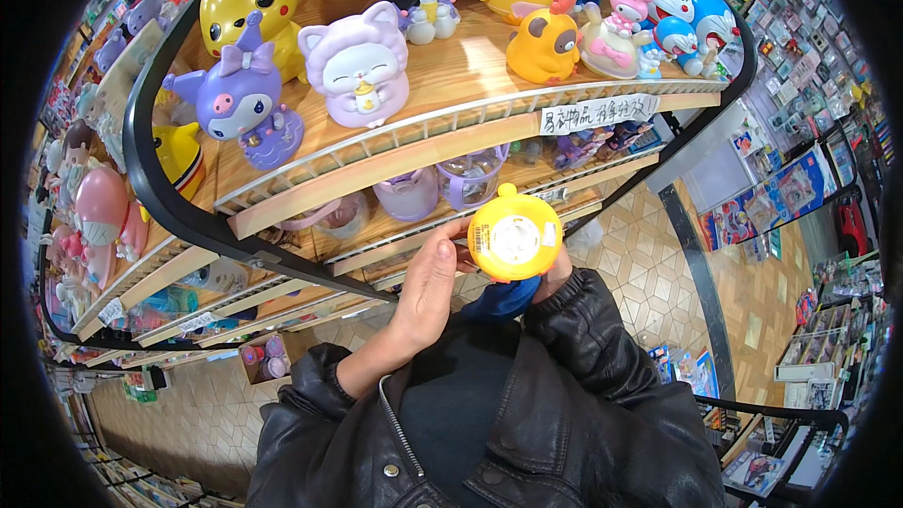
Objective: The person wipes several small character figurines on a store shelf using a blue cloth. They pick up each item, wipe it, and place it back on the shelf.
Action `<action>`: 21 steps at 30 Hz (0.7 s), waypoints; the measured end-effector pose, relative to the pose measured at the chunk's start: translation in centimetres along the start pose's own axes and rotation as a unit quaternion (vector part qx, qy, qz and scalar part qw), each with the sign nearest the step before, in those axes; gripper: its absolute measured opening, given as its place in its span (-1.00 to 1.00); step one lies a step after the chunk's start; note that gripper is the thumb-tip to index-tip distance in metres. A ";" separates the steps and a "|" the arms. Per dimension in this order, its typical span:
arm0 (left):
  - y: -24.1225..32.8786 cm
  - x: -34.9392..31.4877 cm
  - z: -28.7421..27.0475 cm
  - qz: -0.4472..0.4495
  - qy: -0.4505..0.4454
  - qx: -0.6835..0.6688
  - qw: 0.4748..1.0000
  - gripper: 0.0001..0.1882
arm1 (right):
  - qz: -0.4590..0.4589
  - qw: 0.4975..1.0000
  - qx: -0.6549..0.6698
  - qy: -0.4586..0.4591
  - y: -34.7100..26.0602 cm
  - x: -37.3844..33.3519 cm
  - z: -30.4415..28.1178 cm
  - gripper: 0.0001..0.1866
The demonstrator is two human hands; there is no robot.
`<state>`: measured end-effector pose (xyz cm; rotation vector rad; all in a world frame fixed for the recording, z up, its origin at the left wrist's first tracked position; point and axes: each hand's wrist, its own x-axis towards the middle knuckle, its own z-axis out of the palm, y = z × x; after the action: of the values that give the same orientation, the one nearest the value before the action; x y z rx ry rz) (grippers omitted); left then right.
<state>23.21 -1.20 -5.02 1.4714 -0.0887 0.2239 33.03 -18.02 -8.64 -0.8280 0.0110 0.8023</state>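
The yellow figure (515,235) is up off the shelf in front of the jacket, between the hands, its round base turned to the viewer; its long axis seems to run nearly along the line of sight. It lies at about 2 o'clock from the left hand (428,287), whose fingers wrap its 9 o'clock edge and look clamped there, their tips hidden behind it. The right hand (555,275), at 4 o'clock, is just as near but mostly covered; whether its fingers press the figure or the blue cloth (505,301) at 6 o'clock, I cannot tell.

The base is a smooth, glossy disc, probably hard plastic, with a pale centre. The cloth looks soft and creased. Purple mugs (406,194) stand at 10 o'clock on a lower shelf. Above, the wooden shelf (461,56), edged by a white rail, carries a shiny lilac cat (357,66) with a bumpy hood at 11 o'clock and a rounded orange hen (544,47) at 12. Wrinkled black jacket sleeves (597,329) bunch at the wrists.
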 end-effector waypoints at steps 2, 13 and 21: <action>0.0 0.0 0.0 -0.003 0.000 -0.005 1.000 -0.38 | 0.000 1.000 0.002 0.004 0.0 -0.1 0.0 -0.37; 0.1 -0.2 0.3 -0.003 0.005 -0.006 1.000 -0.41 | -0.015 0.993 0.076 -0.093 0.3 -0.2 -0.2 -0.40; -0.3 -0.2 0.3 -0.032 -0.008 -0.066 0.997 -0.39 | -0.033 0.996 0.082 0.024 0.0 -0.2 0.5 -0.46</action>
<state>23.09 -1.59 -5.31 1.3431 -0.0669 0.1509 32.70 -17.85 -8.26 -0.6886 0.0896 0.7096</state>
